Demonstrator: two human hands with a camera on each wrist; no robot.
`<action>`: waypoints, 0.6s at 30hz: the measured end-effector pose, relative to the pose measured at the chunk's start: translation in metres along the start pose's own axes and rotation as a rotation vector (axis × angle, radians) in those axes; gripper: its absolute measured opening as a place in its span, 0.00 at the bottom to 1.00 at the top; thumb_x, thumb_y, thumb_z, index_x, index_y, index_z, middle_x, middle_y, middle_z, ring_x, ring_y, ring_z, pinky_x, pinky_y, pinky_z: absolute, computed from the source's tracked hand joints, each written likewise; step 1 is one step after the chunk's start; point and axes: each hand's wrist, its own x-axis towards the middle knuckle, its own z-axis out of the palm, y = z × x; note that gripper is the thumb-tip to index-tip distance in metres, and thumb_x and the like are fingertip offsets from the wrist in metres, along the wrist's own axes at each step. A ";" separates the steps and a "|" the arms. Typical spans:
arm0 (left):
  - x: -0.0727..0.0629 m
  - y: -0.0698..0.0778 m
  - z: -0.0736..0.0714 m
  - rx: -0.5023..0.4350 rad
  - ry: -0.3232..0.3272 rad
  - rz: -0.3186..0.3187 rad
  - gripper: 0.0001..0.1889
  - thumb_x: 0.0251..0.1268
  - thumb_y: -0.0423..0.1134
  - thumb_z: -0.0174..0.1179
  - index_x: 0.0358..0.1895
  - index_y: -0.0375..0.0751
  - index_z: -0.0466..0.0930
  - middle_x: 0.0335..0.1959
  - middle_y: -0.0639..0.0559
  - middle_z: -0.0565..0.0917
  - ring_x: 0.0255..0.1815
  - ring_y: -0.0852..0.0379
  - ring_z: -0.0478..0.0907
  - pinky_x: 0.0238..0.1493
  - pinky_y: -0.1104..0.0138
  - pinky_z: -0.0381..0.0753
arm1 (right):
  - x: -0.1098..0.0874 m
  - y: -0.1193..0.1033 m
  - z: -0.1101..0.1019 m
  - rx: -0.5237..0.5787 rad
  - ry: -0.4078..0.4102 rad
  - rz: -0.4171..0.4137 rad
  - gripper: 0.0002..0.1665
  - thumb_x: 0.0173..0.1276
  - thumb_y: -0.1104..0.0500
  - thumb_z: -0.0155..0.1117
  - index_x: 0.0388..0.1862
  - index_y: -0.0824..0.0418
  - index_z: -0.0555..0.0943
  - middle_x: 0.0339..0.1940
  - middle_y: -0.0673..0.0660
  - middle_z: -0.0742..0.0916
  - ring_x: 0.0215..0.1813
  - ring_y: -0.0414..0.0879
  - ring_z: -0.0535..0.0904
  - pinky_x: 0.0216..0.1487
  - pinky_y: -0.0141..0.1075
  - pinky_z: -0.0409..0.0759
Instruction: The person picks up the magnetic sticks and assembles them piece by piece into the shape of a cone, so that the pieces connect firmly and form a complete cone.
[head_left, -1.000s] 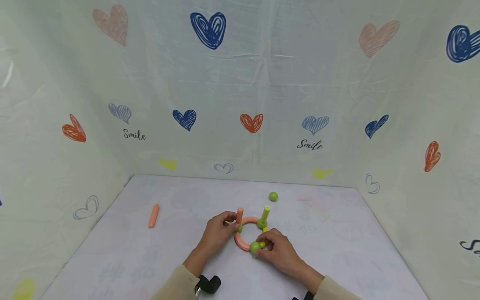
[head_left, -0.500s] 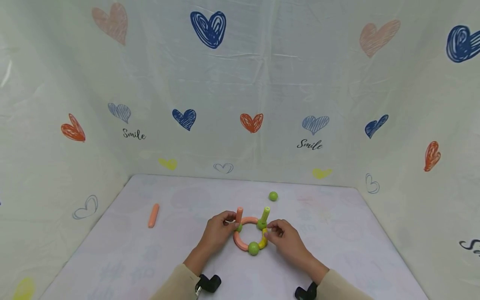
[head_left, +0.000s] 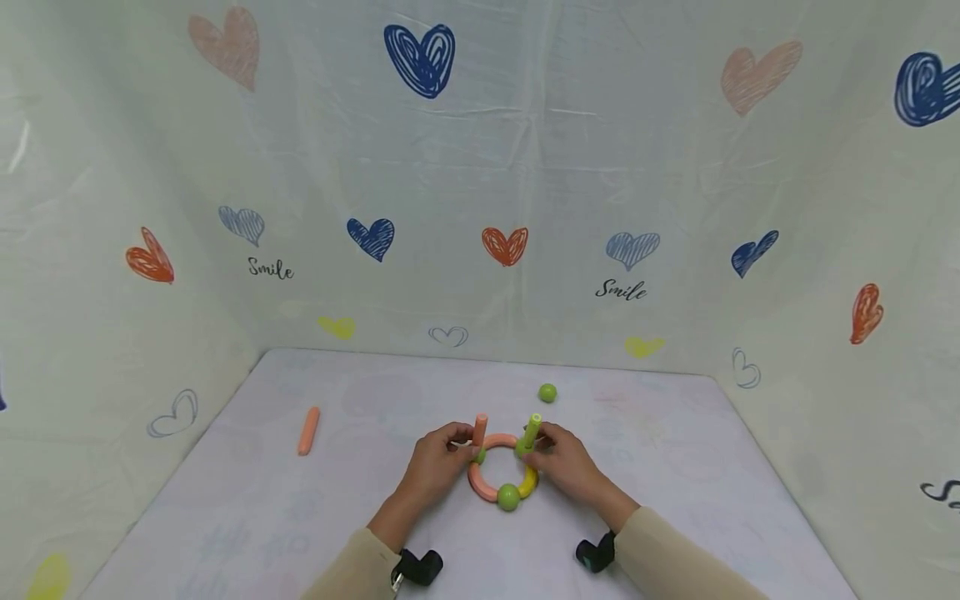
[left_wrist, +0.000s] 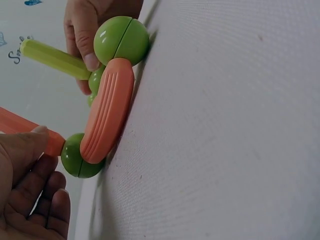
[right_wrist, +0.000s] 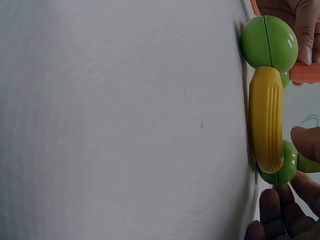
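Observation:
A toy ring of curved orange pieces (head_left: 482,485), a curved yellow piece (head_left: 529,482) and green balls lies on the table. At its front is a large green ball (head_left: 508,497). My left hand (head_left: 437,461) pinches the upright orange stick (head_left: 480,428) low down, just above the left ball (left_wrist: 80,159). On the opposite side, my right hand (head_left: 567,463) has thumb and fingers around the base of the upright light-green stick (head_left: 532,430), at the right ball (right_wrist: 280,172). Part of that ball is hidden behind the thumb in the head view.
A loose orange stick (head_left: 308,431) lies on the white table (head_left: 360,500) at the left. Behind the ring sits a loose green ball (head_left: 548,392). A heart-printed curtain (head_left: 450,167) encloses the back and sides.
My right hand has let go of the front ball and yellow piece and moved up to the base of the light-green stick. My left hand stays on the orange stick.

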 end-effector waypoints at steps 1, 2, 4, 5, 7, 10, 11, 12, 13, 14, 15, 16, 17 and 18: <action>0.000 0.000 0.000 0.002 0.002 -0.001 0.13 0.70 0.44 0.71 0.53 0.48 0.87 0.51 0.53 0.89 0.48 0.54 0.83 0.51 0.57 0.83 | 0.001 0.000 0.001 0.000 -0.002 0.003 0.22 0.67 0.56 0.76 0.58 0.58 0.84 0.46 0.52 0.85 0.47 0.46 0.78 0.48 0.41 0.79; 0.000 0.000 0.000 0.003 0.002 -0.002 0.13 0.70 0.43 0.71 0.53 0.47 0.87 0.51 0.52 0.89 0.48 0.54 0.83 0.50 0.57 0.83 | 0.002 0.001 0.002 -0.004 -0.002 0.002 0.21 0.67 0.57 0.76 0.57 0.58 0.85 0.45 0.52 0.85 0.47 0.46 0.78 0.48 0.40 0.79; -0.001 0.001 0.000 0.009 0.007 -0.012 0.12 0.70 0.43 0.71 0.53 0.48 0.87 0.51 0.52 0.89 0.48 0.54 0.82 0.50 0.58 0.82 | 0.004 0.001 0.004 -0.012 0.001 0.004 0.20 0.67 0.57 0.76 0.56 0.58 0.85 0.44 0.51 0.85 0.46 0.45 0.78 0.46 0.39 0.79; -0.001 0.001 0.000 0.013 0.011 -0.016 0.12 0.70 0.43 0.71 0.53 0.48 0.87 0.52 0.52 0.89 0.49 0.55 0.82 0.51 0.58 0.82 | 0.004 0.002 0.005 -0.012 0.002 0.004 0.19 0.67 0.57 0.75 0.55 0.59 0.85 0.43 0.51 0.86 0.45 0.45 0.78 0.46 0.39 0.79; -0.001 0.001 0.000 0.015 0.017 -0.026 0.12 0.69 0.42 0.71 0.53 0.48 0.87 0.51 0.51 0.89 0.48 0.54 0.81 0.50 0.58 0.82 | 0.005 0.002 0.006 -0.011 0.003 0.002 0.17 0.67 0.58 0.75 0.53 0.59 0.86 0.41 0.52 0.86 0.43 0.46 0.78 0.44 0.38 0.79; -0.001 0.001 0.001 0.014 0.026 -0.034 0.12 0.69 0.43 0.71 0.53 0.48 0.87 0.51 0.51 0.89 0.47 0.55 0.81 0.49 0.58 0.81 | 0.005 0.002 0.007 -0.015 0.003 0.000 0.15 0.67 0.58 0.75 0.51 0.60 0.86 0.39 0.52 0.85 0.41 0.45 0.78 0.41 0.37 0.80; -0.002 0.001 0.000 0.013 0.028 -0.034 0.12 0.69 0.44 0.71 0.53 0.48 0.87 0.51 0.51 0.89 0.47 0.55 0.81 0.49 0.58 0.81 | 0.005 0.002 0.007 -0.017 0.005 0.002 0.15 0.67 0.58 0.75 0.51 0.60 0.86 0.39 0.52 0.85 0.41 0.45 0.78 0.40 0.37 0.80; -0.002 0.001 0.000 0.011 0.028 -0.037 0.12 0.70 0.44 0.71 0.53 0.48 0.87 0.51 0.51 0.89 0.47 0.55 0.81 0.49 0.58 0.81 | 0.005 0.002 0.007 -0.018 0.008 0.004 0.15 0.67 0.58 0.75 0.51 0.60 0.86 0.39 0.52 0.85 0.40 0.45 0.78 0.40 0.37 0.80; -0.002 0.001 0.000 0.011 0.029 -0.041 0.13 0.70 0.45 0.71 0.53 0.49 0.88 0.51 0.51 0.89 0.47 0.55 0.81 0.48 0.59 0.81 | 0.005 0.002 0.007 -0.022 0.014 0.009 0.15 0.67 0.57 0.75 0.51 0.60 0.86 0.39 0.51 0.85 0.40 0.44 0.78 0.40 0.36 0.80; -0.002 0.001 -0.001 0.008 0.030 -0.041 0.13 0.70 0.46 0.71 0.53 0.48 0.87 0.51 0.51 0.89 0.47 0.55 0.81 0.49 0.59 0.81 | 0.005 0.001 0.007 -0.025 0.018 0.012 0.16 0.67 0.57 0.75 0.51 0.60 0.86 0.39 0.51 0.85 0.40 0.44 0.78 0.40 0.36 0.80; -0.002 0.002 -0.002 0.006 0.031 -0.045 0.13 0.70 0.47 0.71 0.53 0.49 0.87 0.51 0.52 0.89 0.47 0.55 0.81 0.49 0.59 0.81 | 0.004 0.001 0.007 -0.031 0.023 0.009 0.16 0.67 0.57 0.75 0.51 0.60 0.86 0.39 0.51 0.85 0.40 0.44 0.78 0.39 0.36 0.79; -0.003 0.002 -0.003 0.007 0.034 -0.050 0.14 0.70 0.48 0.71 0.53 0.49 0.87 0.51 0.52 0.89 0.48 0.55 0.81 0.49 0.59 0.81 | 0.004 0.000 0.007 -0.033 0.027 0.013 0.16 0.67 0.57 0.75 0.51 0.60 0.86 0.39 0.51 0.85 0.40 0.44 0.78 0.40 0.35 0.79; -0.003 0.002 -0.005 0.012 0.039 -0.051 0.14 0.70 0.47 0.71 0.53 0.49 0.88 0.51 0.52 0.89 0.48 0.55 0.81 0.48 0.59 0.82 | 0.003 0.000 0.006 -0.037 0.031 0.008 0.16 0.67 0.57 0.75 0.50 0.60 0.85 0.38 0.51 0.85 0.40 0.44 0.78 0.39 0.35 0.79; -0.003 0.001 -0.006 0.016 0.045 -0.057 0.13 0.70 0.47 0.70 0.53 0.49 0.88 0.51 0.53 0.89 0.48 0.55 0.81 0.48 0.59 0.82 | 0.002 -0.001 0.006 -0.038 0.034 0.008 0.16 0.66 0.57 0.75 0.50 0.61 0.85 0.38 0.51 0.85 0.40 0.44 0.77 0.39 0.35 0.78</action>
